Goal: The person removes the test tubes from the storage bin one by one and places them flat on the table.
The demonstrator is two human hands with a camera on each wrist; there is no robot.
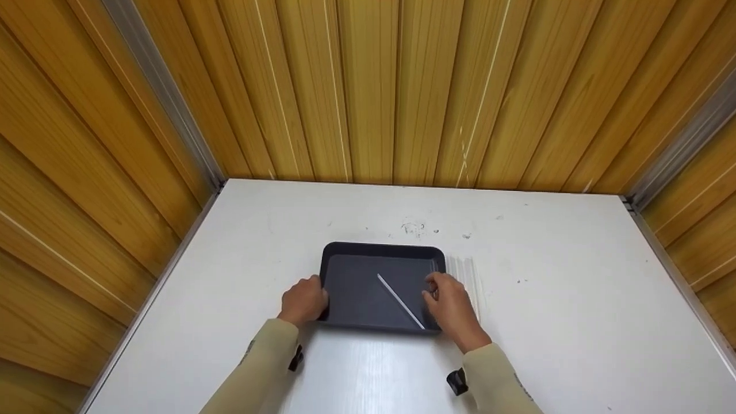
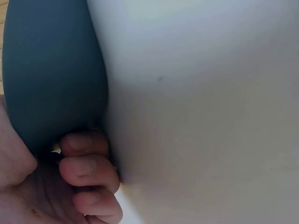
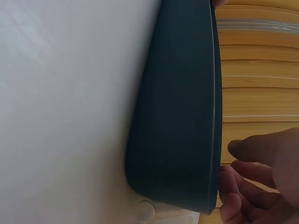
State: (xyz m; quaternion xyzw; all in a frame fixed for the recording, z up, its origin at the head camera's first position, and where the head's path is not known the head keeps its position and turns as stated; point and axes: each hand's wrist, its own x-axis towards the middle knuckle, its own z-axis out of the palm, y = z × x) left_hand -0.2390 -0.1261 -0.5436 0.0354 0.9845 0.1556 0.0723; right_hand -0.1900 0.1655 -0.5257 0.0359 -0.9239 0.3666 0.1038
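**Two hands at a dark tray, one thin stick lying inside**

The left fingers (image 2: 86, 163) are curled against the outer wall of the dark tray (image 1: 333, 276) at its left near corner, so the left hand (image 1: 303, 301) grips and steadies that side. The right hand (image 1: 451, 305) reaches over the tray's right rim with its fingers (image 3: 243, 154) loosely bent and close together above the edge; whether they pinch anything cannot be told from these views, as no stick shows between them.

To do this step well, the left hand should keep the tray pinned flat on the white table (image 1: 575, 299) so it does not slide, while the right fingers work with a light, narrow pinch, since the sticks are thin and likely roll or slip easily.

Inside the tray a single white stick (image 1: 401, 301) lies diagonally on the floor, its near end by the right wrist. Just beside the tray's right side, a row of pale sticks (image 1: 467, 276) lies on the table, hard to make out against the white. Wooden panel walls (image 1: 368, 86) enclose the table.
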